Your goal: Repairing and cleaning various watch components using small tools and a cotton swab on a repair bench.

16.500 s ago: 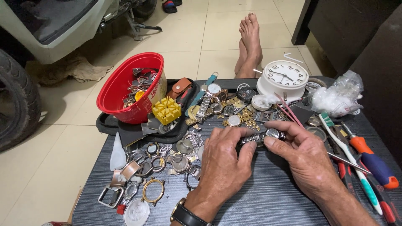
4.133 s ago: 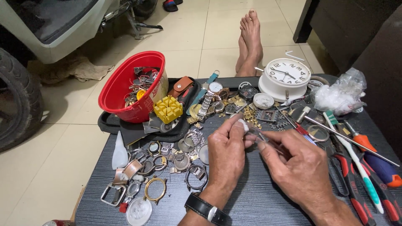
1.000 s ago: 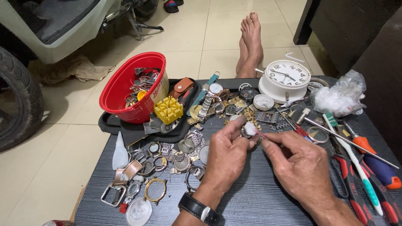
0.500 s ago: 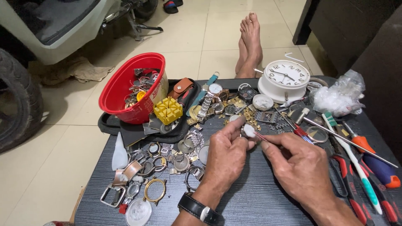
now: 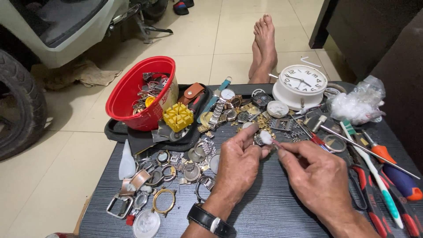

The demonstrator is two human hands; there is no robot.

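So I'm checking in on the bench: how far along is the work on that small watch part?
Done: nothing shows as finished. In hand: the left hand pinches a small watch part while the right hand works it with a thin tool. Left: loose cases and watches lie about the table, and a red bowl holds more parts.
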